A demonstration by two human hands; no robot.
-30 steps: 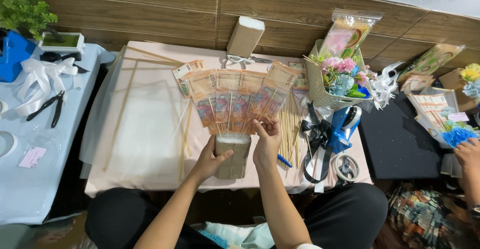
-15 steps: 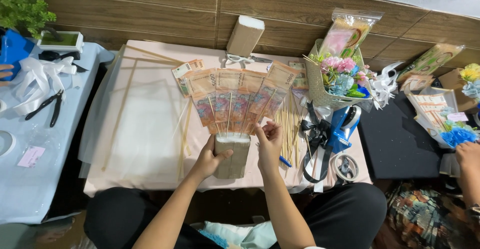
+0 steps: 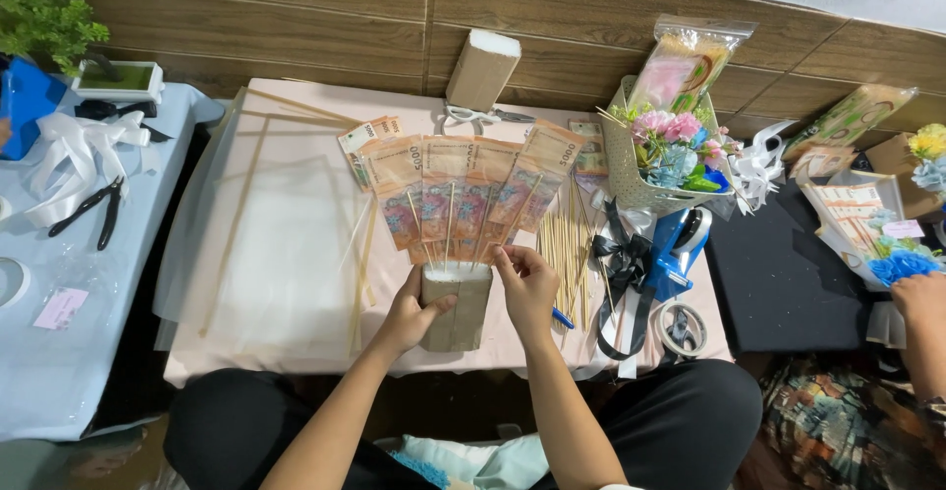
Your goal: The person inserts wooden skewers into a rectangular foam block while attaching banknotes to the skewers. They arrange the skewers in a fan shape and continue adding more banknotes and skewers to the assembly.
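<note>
Nearest the camera, the person's left hand [image 3: 409, 315] wraps around the left side of a grey-brown foam block [image 3: 456, 305], thumb across its front, gripping it firmly. The block is a blunt rectangular brick with a matte, slightly crumbly look; its long axis runs away from the person, and it stands at the near edge of the low table [image 3: 296, 283], which is covered in pale pink cloth. The right hand [image 3: 527, 288] sits just right of the block, fingers curled at its top right corner — whether they pinch one of the sticks there cannot be told.

From the top of the block a fan of banknotes [image 3: 463, 189] spreads outward and away, each glossy note taped to a thin wooden skewer, the skewers converging down into the foam. Just right of the block lies a loose bundle of bare skewers [image 3: 567, 253], then a black ribbon bow [image 3: 623, 258] and a blue tape dispenser [image 3: 680, 244].

Beyond the block, past the fan, a white woven basket [image 3: 631, 175] holds pink and blue paper flowers, and a second foam brick [image 3: 481, 71] leans against the wood-panelled wall. Far right of the block, another person's hand [image 3: 921, 298] shows at the frame edge.
</note>
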